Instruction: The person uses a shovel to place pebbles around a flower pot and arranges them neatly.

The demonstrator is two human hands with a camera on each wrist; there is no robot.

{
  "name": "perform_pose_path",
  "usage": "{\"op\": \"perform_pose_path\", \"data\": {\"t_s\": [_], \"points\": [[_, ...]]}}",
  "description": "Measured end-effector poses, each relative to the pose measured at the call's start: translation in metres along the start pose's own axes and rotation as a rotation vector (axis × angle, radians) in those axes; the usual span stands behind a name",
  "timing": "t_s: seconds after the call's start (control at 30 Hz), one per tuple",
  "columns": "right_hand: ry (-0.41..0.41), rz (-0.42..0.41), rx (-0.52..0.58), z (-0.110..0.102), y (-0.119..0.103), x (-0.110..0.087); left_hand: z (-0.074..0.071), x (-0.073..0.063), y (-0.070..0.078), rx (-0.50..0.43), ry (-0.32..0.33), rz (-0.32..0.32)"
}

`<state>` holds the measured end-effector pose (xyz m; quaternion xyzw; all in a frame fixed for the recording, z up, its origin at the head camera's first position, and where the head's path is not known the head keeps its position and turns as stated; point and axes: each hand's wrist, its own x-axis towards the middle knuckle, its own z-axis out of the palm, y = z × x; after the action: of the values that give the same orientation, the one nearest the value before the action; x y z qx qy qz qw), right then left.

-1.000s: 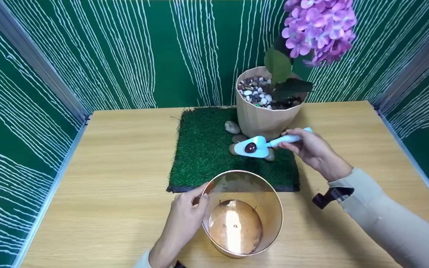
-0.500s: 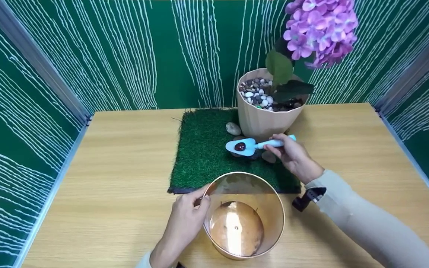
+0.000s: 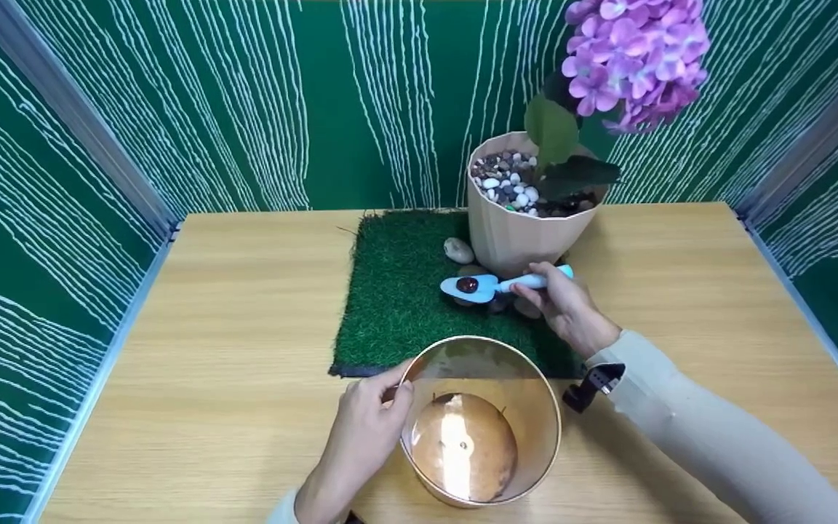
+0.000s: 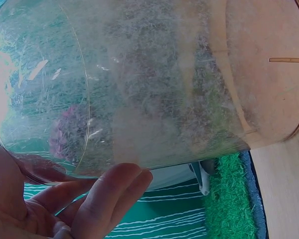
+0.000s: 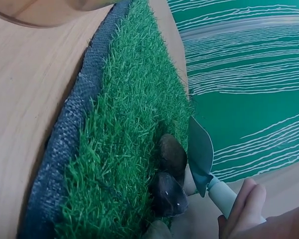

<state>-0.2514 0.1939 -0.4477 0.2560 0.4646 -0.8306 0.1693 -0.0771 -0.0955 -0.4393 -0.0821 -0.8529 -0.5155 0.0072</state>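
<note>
My right hand (image 3: 563, 300) grips the handle of a small light-blue trowel (image 3: 484, 291), held level over the stones on the turf mat. On its blade rests a shiny dark red-brown stone (image 3: 467, 284). In the right wrist view the trowel (image 5: 201, 149) is seen side-on, beside dark stones (image 5: 172, 153). My left hand (image 3: 372, 418) holds the rim of a clear amber-tinted bucket (image 3: 551, 429) between thumb and fingers. Nothing but a glare shows on the bucket's round bottom. The left wrist view has the scuffed clear wall (image 4: 149, 89) filling most of it, with fingers (image 4: 109, 196) below.
A green artificial turf mat (image 3: 390, 306) lies on the wooden table (image 3: 244, 306). At its back right stands a beige pot (image 3: 517, 244) of pebbles with a purple hydrangea (image 3: 633, 65). A pale stone (image 3: 458, 250) sits beside the pot. Green walls (image 3: 361, 109) enclose the table.
My right hand has moved left and slightly down with the trowel, mostly in the first half second; the stone stays on the blade. My left hand keeps its hold on the bucket.
</note>
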Motion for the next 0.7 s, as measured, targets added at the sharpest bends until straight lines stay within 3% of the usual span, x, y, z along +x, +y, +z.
{"op": "perform_pose_path", "data": {"t_s": [0.47,0.7], "points": [[0.040,0.000,-0.034,0.010,0.004,0.007,0.000,0.000,-0.001,0.006,0.016,-0.004],[0.051,-0.030,-0.124,0.010,0.008,0.010,0.000,0.000,0.000,0.005,0.013,-0.015]]}}
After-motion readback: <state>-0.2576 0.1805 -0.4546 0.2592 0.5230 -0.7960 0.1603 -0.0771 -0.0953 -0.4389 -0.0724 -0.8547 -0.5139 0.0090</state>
